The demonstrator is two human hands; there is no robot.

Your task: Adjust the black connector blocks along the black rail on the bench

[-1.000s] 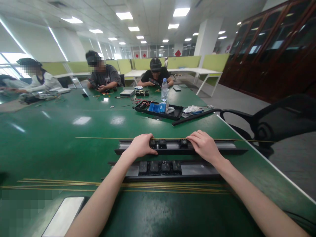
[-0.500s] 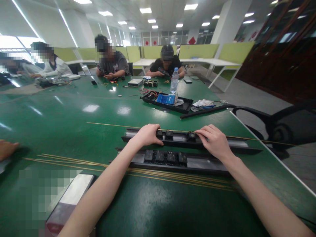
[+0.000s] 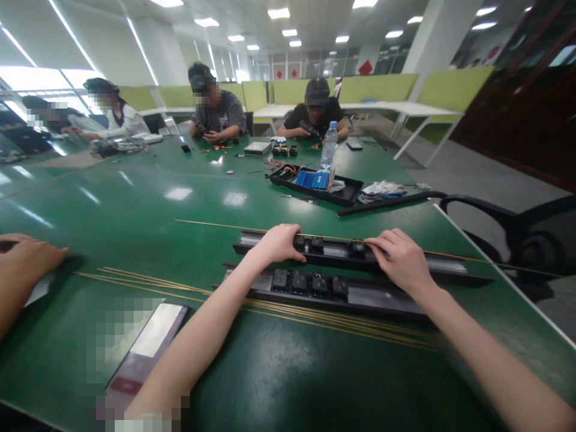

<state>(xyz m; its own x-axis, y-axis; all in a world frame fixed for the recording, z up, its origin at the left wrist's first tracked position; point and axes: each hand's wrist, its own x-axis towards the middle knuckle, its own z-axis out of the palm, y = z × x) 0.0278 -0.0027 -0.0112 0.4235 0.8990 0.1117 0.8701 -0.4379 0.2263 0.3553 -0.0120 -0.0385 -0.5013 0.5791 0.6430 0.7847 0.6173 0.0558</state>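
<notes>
Two long black rails lie side by side on the green table (image 3: 135,228). My left hand (image 3: 278,243) is curled over the far rail (image 3: 454,273) next to its small black modules (image 3: 310,243). Curled the same way, my right hand (image 3: 400,259) grips that rail beside another module (image 3: 357,247). The near rail (image 3: 382,299) carries a row of several black modules (image 3: 310,282). A thin brass rod (image 3: 211,225) runs along behind the far rail.
Several brass rods (image 3: 148,282) lie across the table in front of the near rail. Another person's hand (image 3: 22,264) rests at the left edge. A black tray (image 3: 348,193), a water bottle (image 3: 329,145) and seated people are farther back. A black chair (image 3: 517,222) stands at right.
The camera has turned left, so everything has shifted right in view. Another person's hand has come into view at the left. My hands stay on the far rail.
</notes>
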